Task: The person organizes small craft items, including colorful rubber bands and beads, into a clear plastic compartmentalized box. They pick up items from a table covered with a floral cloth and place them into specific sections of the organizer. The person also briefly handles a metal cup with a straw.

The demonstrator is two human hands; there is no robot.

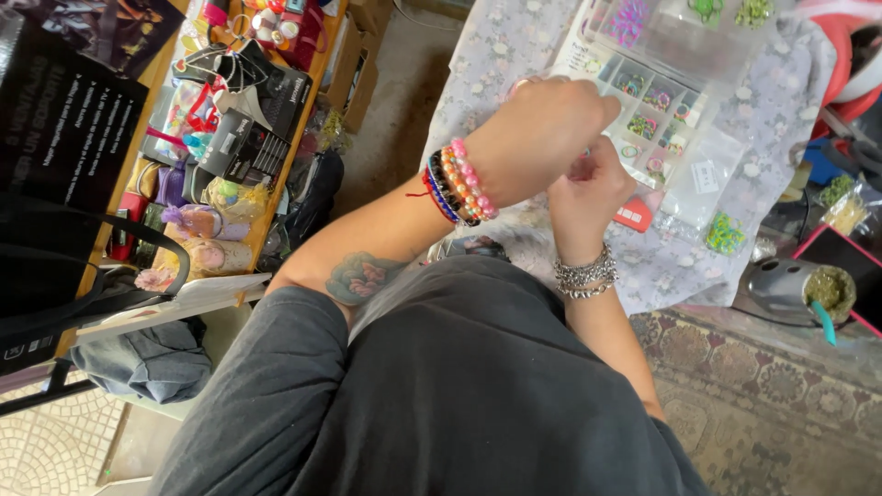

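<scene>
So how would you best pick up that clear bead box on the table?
Take the bead box by its two long outer edges, coming straight down from above. It lies flat on the flowered cloth with its lid open and its small compartments full of beads, so a level grip should keep them from spilling. The left hand and right hand partly cover its near side.

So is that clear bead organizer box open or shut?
Open. The bead organizer box has its clear lid swung back, leaving the compartments uncovered.
</scene>
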